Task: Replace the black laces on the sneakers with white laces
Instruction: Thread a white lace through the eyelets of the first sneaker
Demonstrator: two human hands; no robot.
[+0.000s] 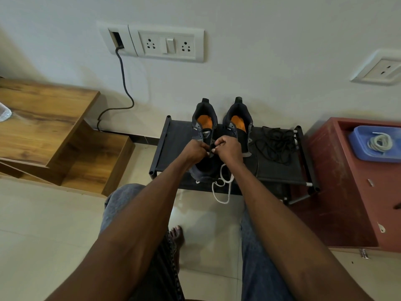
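rack: low black shoe rack (173,137) against the wall, taken as the landmark for everything below
left sneaker: dark sneaker (202,129) with orange insole on top of the rack, heel toward the wall, toe at the rack's near edge
right sneaker: second dark sneaker (238,124) touching the first, on its right side, same heading
left hand: left hand (194,149) above the rack's middle, over the left sneaker's eyelet zone, fingers curled tight and pinched on something small and dark at the tongue; can't tell if it's the shoe flap or a lace end
right hand: right hand (229,148) just beside the left one, fingertips meeting it, also curled into a pinch; whether the white lace is in this grip is hidden by the fingers
white lace: white lace (223,185) runs from under the hands, loops over the toe of the left sneaker and hangs off the rack's near edge toward the floor (a short white end also shows by the toe's left side)
black laces: loose tangle of black laces (276,144) lying on the rack's top, right of the right sneaker, not on either shoe
blue tray: blue tray (358,146) on the red cabinet (338,192) right of the rack, holding a coiled pale lace (379,142)
wooden unit: stepped wooden furniture (43,118) left of the rack, well apart
wall plate: socket and switch plate (171,44) on the wall above the rack, dark cable (123,83) dropping from its left end
person: seated, jeans-clad legs either side, bare foot (176,235) on the floor tiles in front of the rack
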